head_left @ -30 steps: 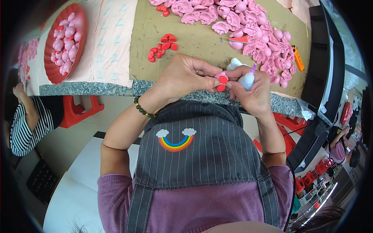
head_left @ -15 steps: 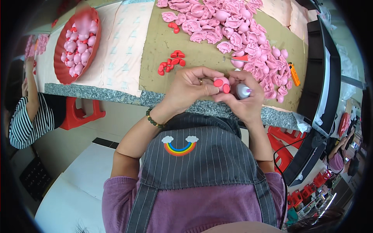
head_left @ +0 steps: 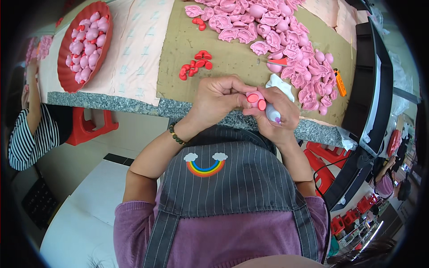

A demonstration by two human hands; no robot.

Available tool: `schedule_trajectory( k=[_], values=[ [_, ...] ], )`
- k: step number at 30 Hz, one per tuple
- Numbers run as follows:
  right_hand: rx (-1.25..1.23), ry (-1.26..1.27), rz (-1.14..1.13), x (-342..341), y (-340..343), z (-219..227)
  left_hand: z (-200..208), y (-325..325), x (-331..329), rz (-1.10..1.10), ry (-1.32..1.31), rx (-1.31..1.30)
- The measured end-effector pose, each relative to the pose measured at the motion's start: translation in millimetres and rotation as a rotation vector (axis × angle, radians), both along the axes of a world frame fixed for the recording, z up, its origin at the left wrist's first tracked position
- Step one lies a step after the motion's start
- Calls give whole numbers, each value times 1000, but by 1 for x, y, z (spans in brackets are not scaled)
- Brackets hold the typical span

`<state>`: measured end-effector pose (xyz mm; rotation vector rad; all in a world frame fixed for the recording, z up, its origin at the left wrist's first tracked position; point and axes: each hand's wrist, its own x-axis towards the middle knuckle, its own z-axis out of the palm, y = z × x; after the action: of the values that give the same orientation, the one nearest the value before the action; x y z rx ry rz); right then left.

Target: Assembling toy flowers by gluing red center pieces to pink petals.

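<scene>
A fluted oval red tray point(head_left: 62, 73) of rounded pink pieces point(head_left: 92, 34) stands on pale pink cloth point(head_left: 129, 58), beside an olive mat point(head_left: 225, 60) on a speckled granite table point(head_left: 120, 104). Near its edge, the left hand point(head_left: 216, 96), fingertips together, pinches a small pink figure point(head_left: 257, 100) with red ovals; the right hand point(head_left: 286, 118) grips it too, curled around a white bottle point(head_left: 272, 113). Farther right, an orange tool point(head_left: 340, 83) bears unreadably small markings.
</scene>
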<state>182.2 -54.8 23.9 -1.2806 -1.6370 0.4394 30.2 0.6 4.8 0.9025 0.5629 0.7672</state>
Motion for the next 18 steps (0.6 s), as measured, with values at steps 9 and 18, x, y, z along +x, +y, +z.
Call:
schedule_trajectory(
  k=[9,18],
  values=[
    [-120,87,-13,-2,5,2,-5,6,-2,-69,-110,-97],
    [-37,-224,-13,0,9,1,-11,9,-6,-76,-120,-139]
  ],
)
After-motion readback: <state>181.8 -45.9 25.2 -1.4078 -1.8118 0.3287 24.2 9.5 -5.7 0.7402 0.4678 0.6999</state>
